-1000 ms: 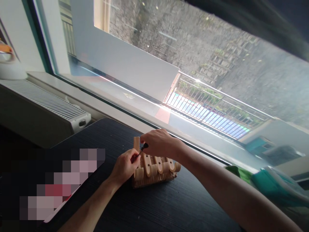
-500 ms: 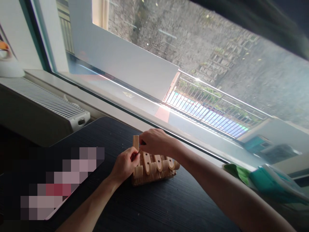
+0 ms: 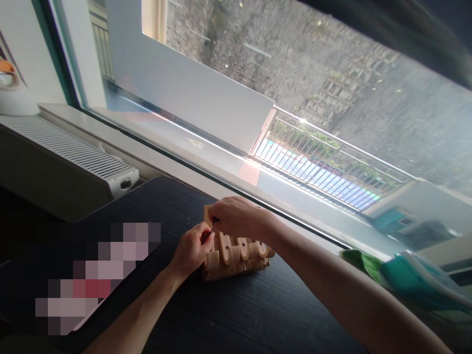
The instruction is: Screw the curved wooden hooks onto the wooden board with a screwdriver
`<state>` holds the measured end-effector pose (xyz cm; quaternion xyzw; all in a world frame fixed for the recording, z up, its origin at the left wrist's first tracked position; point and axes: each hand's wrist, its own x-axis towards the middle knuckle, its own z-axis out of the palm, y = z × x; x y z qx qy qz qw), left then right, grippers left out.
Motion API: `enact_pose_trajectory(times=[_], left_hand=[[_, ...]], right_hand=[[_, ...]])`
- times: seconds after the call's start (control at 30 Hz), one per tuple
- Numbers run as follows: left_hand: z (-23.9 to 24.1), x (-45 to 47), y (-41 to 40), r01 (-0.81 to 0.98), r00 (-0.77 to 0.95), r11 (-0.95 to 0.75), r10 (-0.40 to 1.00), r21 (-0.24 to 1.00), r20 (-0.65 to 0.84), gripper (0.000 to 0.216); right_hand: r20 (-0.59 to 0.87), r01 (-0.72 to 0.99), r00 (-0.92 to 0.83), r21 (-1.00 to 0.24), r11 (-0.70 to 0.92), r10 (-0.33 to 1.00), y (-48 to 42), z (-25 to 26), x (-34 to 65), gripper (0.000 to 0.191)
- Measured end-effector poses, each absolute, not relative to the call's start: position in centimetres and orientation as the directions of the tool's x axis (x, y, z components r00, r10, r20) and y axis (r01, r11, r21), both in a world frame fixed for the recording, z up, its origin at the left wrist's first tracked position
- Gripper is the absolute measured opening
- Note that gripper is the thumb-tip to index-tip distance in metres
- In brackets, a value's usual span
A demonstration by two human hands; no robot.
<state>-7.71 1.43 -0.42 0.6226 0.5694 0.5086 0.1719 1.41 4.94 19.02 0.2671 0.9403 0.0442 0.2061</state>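
Note:
A light wooden rack with a row of rounded hooks (image 3: 236, 255) lies on the dark table (image 3: 228, 314). My left hand (image 3: 190, 250) is closed at the rack's left end, pinching a thin dark pin-like part against the wood. My right hand (image 3: 236, 216) is curled over the rack's upper left corner, its fingertips pinched on a small dark piece right beside my left thumb. The upright wooden end piece is mostly hidden behind my right fingers.
A white radiator (image 3: 73, 157) runs along the wall at the left under the wide window (image 3: 258, 98). Green and teal cloth (image 3: 405, 280) lies at the table's right end. A blurred flat object (image 3: 92, 275) rests on the table at the left.
My right hand has dropped lower and to the left, now covering the upright wooden end piece. The small dark piece it pinches has met my left fingertips.

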Motion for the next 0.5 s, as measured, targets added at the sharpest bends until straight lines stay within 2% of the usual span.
enact_pose_trajectory(times=[0.23, 0.37, 0.5], left_hand=[[-0.1, -7.7, 1.3, 0.529, -0.182, -0.293, 0.877, 0.796, 0.444, 0.013], [0.0, -7.7, 1.2, 0.523, -0.184, -0.298, 0.876, 0.798, 0.447, 0.012], [-0.2, -7.7, 1.3, 0.521, -0.182, -0.292, 0.880, 0.802, 0.438, 0.013]], right_hand=[[-0.342, 0.518, -0.761, 0.189, 0.834, 0.550, 4.2, 19.1, 0.8, 0.021], [-0.375, 0.510, -0.742, 0.220, 0.831, 0.555, 3.7, 19.9, 0.7, 0.028], [-0.363, 0.483, -0.759, 0.243, 0.841, 0.541, 3.7, 20.0, 0.7, 0.024]])
